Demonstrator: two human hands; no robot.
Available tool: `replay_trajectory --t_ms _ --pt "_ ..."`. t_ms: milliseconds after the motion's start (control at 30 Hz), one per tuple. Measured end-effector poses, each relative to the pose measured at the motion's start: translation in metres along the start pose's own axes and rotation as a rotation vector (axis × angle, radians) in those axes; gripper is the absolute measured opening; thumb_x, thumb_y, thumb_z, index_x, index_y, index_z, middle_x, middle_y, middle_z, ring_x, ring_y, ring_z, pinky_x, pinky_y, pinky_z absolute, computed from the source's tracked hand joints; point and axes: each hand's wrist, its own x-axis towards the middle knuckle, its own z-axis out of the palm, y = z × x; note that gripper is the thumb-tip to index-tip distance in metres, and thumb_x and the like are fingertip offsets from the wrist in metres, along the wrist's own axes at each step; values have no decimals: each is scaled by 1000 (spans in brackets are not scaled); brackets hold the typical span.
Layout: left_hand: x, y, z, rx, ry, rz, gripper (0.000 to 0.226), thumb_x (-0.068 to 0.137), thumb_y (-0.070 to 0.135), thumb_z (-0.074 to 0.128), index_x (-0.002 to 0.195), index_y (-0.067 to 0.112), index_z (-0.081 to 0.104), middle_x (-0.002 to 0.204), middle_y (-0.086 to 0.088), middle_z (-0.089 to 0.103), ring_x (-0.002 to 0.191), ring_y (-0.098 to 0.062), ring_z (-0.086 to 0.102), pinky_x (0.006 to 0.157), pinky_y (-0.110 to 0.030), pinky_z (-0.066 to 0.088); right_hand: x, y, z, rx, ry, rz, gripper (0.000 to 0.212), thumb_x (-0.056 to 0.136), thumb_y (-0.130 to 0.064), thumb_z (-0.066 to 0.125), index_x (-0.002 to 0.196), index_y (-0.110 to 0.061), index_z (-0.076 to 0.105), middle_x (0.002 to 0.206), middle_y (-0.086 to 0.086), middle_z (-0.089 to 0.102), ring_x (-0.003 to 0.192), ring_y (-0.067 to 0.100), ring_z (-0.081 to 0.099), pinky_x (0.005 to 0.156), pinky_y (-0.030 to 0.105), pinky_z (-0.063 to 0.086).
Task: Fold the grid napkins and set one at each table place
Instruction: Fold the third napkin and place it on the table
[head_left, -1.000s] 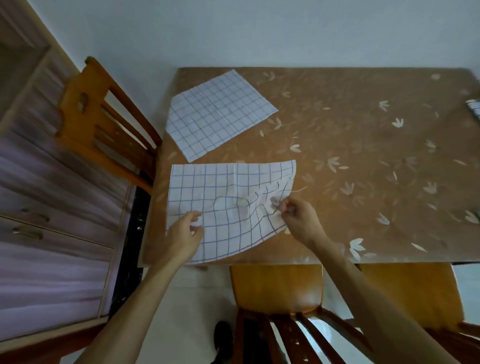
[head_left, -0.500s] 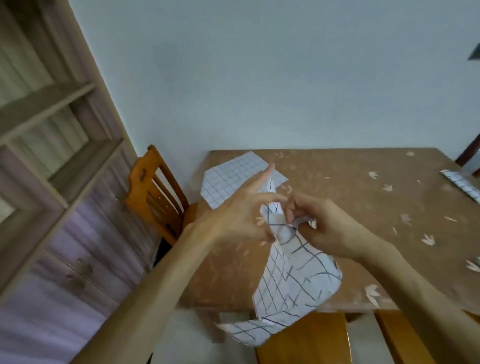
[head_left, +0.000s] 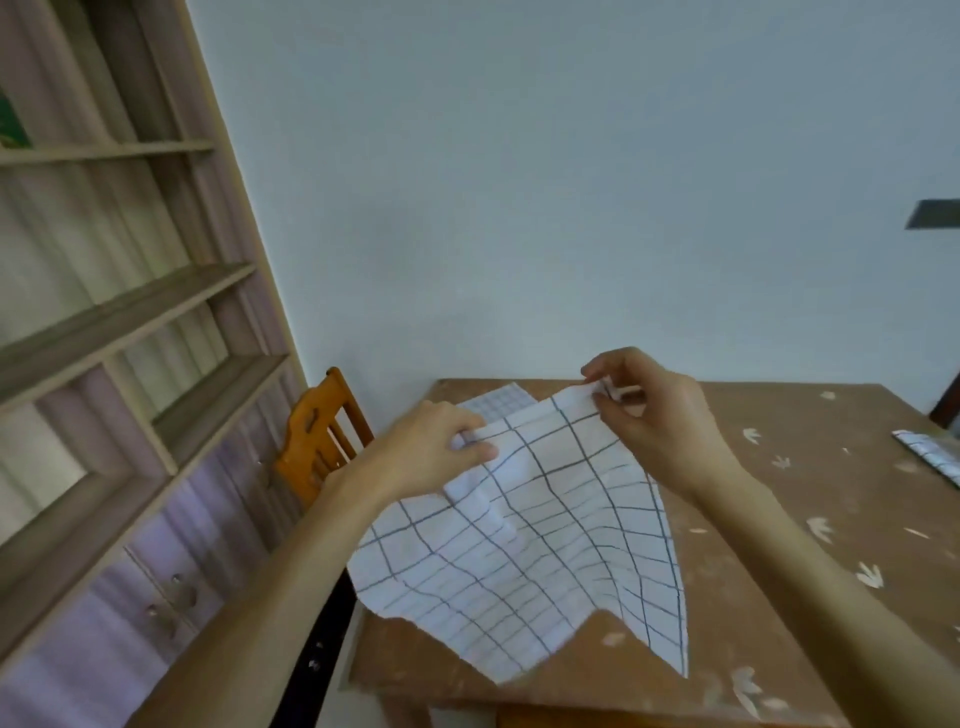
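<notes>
Shelving: a pale wooden shelf unit (head_left: 130, 312) stood along the left wall, with drawers and small round knobs below.
Chair: an orange-brown wooden chair (head_left: 317, 441) stood at the table's left side, just beside the shelf unit.
Left hand: the left hand (head_left: 436, 452) was pinched shut on the left top corner of the held napkin, thumb over the cloth and fingers curled behind it.
Held napkin: a white cloth napkin with a dark grid pattern (head_left: 530, 545) was lifted above the table's near left part, stretched between both hands, its lower edge sagging to the tabletop.
Flat napkin: a second white grid napkin (head_left: 498, 405) lay on the table behind the held one, mostly hidden.
Right hand: the right hand (head_left: 654, 421) was clamped on the held napkin's right top corner between thumb and fingertips.
Table: a brown wooden table with pale leaf motifs (head_left: 789, 519) stood against the light wall.
Far napkin: a folded grid napkin (head_left: 930, 457) lay at the table's right edge, well apart from the hands.
</notes>
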Motion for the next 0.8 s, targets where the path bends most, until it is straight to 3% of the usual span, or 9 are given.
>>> replay_trajectory --t_ms 133,200,300,400,467,533,633,700,800 --pt "8 19 -3 5 -61 -11 25 95 44 64 99 22 75 96 -6 75 90 -22 69 81 -46 56 4 9 -21 77 91 10 23 92 0 63 99 -22 67 94 -13 71 87 5 64 74 12 51" --pt "10 28 2 -6 -39 4 21 97 43 63 89 28 74 83 -5 71 76 -17 65 69 -38 52 3 16 -33 97 112 3 22 92 -2 64 100 -21 68 96 -8 71 88 4 65 73 9 51" --pt "12 44 13 -66 -2 -3 31 98 42 61 71 26 60 58 4 44 53 -6 42 59 -28 37 -5 26 -45 120 86 0 22 91 -4 66 102 -24 68 98 -8 70 87 2 66 73 11 53" --pt "18 57 23 -75 5 -33 23 101 35 60 116 20 68 60 9 41 53 -2 44 72 -29 51 -12 35 -50 92 46 -36 19 92 -7 67 103 -23 68 100 -10 70 87 5 67 75 16 54" --pt "20 67 26 -54 1 -34 7 102 31 59 104 28 64 60 9 43 52 -1 43 63 -22 50 -14 40 -56 84 67 -60 19 92 -7 67 104 -21 67 102 -12 69 88 6 66 76 13 53" --pt "23 73 24 -39 -5 -37 23 102 31 58 83 19 64 59 11 45 46 1 42 52 -16 35 -16 44 -62 53 138 -85 23 92 -8 68 112 -19 65 110 -8 67 96 6 64 82 12 51" --pt "27 80 16 -70 36 -40 27 101 35 59 88 12 66 71 4 51 61 -4 49 56 -18 35 -30 52 -65 -9 200 -119 38 92 -9 68 127 -16 56 124 0 57 107 7 57 90 8 43" --pt "33 82 7 -116 69 -32 40 100 35 61 87 -3 64 66 2 43 53 -9 42 50 -19 33 -44 63 -58 -25 161 -107 41 92 -11 67 131 -13 53 125 1 57 110 8 55 92 6 40" --pt "37 90 -12 -93 54 29 47 98 40 62 95 -7 66 65 -3 37 56 -14 36 55 -26 30 -67 94 -38 96 95 153 63 88 -26 74 142 -17 43 136 -2 50 122 11 50 100 25 42"
